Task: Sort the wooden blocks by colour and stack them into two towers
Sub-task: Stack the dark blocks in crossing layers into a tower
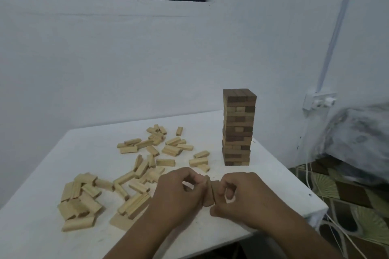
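A tall tower (239,127) of mostly dark brown blocks, with some light ones mixed in, stands at the back right of the white table (42,233). Several light wooden blocks (134,176) lie scattered over the table's middle and left. Near the front edge, my left hand (176,197) and my right hand (242,195) meet around a few dark brown blocks (210,193) held side by side. Fingers of both hands curl round these blocks and pinch them together. The lower parts of the blocks are hidden by my fingers.
A white wall stands behind the table, with a socket (320,101) and a conduit at the right. Cables (309,176) hang past the table's right edge. A patterned cloth (357,206) and a blurred grey shape lie to the right.
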`<state>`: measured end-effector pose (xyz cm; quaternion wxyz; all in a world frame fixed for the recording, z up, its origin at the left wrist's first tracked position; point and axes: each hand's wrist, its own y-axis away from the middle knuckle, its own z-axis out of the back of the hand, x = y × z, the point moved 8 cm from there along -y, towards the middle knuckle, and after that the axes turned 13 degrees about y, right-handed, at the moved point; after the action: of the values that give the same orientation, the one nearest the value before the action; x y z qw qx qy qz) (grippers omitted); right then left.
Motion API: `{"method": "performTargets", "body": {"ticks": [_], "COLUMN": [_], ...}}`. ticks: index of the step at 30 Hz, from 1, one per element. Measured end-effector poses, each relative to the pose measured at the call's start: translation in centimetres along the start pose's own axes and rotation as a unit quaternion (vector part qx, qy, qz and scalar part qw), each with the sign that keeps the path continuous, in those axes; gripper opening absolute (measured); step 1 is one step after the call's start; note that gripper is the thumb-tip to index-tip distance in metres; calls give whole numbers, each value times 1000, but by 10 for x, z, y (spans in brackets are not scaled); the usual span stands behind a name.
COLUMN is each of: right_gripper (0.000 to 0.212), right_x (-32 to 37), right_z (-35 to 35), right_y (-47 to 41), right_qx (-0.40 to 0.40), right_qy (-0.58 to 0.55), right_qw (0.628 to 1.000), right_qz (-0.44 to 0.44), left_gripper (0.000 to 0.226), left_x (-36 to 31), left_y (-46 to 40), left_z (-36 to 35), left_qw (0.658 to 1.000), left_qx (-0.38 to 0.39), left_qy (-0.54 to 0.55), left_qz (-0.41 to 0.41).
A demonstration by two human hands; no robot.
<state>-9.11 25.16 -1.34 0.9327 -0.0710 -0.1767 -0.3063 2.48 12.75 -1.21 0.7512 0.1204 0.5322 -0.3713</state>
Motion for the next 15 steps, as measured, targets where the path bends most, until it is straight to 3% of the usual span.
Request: {"method": "performTargets", "body": {"ticks": [7,12,15], "right_gripper": [38,33,29], "right_x": [0,7,8], "right_z": [1,-4,-5], "right_y": [-5,-9,-9], "right_qx": [-5,-7,-7], "right_qy": [-3,5,-14], "right_qw": [1000,999,998], "right_qz": [30,47,54], "left_gripper": [9,29,32], "left_x": [2,-3,5], "left_y": [-8,-5,-9], "left_z": [6,-3,2], "left_qw": [991,979,970], "left_qx": [17,126,122], "left_qy": [-129,-148,-202], "left_qz": [-25,-54,-59]}}
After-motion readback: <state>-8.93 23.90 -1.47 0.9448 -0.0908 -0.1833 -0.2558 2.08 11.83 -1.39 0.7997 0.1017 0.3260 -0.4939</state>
